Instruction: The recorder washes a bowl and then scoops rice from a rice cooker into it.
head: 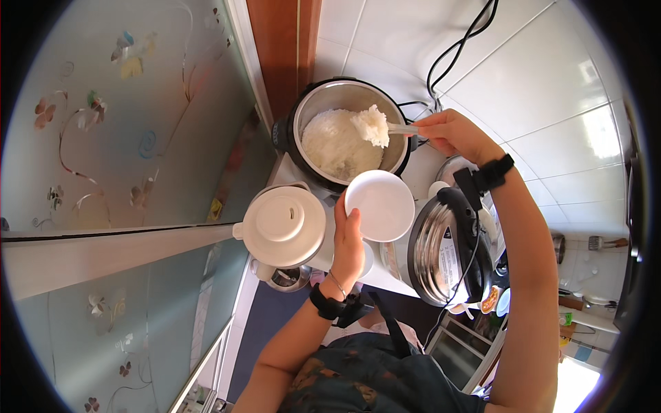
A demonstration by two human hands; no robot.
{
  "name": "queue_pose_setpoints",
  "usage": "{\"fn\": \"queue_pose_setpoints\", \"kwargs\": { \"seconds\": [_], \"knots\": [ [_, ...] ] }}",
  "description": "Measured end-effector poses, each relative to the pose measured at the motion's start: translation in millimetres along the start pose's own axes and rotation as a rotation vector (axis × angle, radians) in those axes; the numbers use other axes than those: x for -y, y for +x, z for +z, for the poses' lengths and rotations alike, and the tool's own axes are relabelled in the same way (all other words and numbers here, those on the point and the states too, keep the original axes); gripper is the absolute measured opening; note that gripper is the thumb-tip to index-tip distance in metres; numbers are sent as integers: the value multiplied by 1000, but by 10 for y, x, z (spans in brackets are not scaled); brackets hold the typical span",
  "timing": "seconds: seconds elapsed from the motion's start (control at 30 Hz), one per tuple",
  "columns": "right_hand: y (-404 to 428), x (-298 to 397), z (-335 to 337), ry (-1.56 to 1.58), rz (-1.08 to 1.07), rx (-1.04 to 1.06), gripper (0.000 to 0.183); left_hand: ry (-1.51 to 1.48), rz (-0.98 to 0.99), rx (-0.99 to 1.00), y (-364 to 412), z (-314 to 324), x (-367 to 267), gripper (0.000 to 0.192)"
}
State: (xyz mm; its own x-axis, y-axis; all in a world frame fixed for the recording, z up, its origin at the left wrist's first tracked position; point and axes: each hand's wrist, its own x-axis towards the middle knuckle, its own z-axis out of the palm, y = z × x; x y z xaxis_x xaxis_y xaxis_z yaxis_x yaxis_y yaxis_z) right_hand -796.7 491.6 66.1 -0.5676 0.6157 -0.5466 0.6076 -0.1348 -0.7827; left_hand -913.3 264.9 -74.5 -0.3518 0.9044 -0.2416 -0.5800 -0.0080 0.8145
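Note:
My right hand (pixel 446 133) grips the handle of a rice paddle (pixel 403 129) heaped with cooked white rice (pixel 373 125). The loaded end hangs over the right part of a round cooker's metal inner pot (pixel 323 98). More white rice (pixel 338 142) lies in that pot. Nearer to me, an empty-looking white bowl (pixel 379 206) is in my left hand (pixel 348 237), thumb on its rim, just below the cooker's near edge. Part of a second white bowl (pixel 366 258) shows behind my left hand.
A cream lidded jug (pixel 284 224) stands left of my left hand. The cooker's steel-and-black lid (pixel 449 248) is propped up on the right. Frosted glass doors (pixel 139 129) border the left, a tiled wall (pixel 526 98) the far right. Black cables (pixel 454 51) hang behind the cooker.

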Motion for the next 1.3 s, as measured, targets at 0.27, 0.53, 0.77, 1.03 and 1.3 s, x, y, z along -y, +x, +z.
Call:
{"fn": "queue_pose_setpoints", "kwargs": {
  "seconds": [0.27,0.53,0.77,1.03,1.3],
  "knots": [
    [-795,-41,585,-633,-584,-339,23,-58,174,-25,65,190,-252,64],
    [-1054,-228,829,-885,-806,-534,40,-59,227,21,-52,277,-345,68],
    [-1108,-259,972,-999,-823,-522,49,-51,192,-41,-162,217,-411,64],
    [-1377,276,837,-802,-628,-298,50,-145,249,56,-225,301,-625,58],
    [-1243,1165,40,-892,-864,-685,38,-234,212,131,-433,225,-1196,53]
  ]
}}
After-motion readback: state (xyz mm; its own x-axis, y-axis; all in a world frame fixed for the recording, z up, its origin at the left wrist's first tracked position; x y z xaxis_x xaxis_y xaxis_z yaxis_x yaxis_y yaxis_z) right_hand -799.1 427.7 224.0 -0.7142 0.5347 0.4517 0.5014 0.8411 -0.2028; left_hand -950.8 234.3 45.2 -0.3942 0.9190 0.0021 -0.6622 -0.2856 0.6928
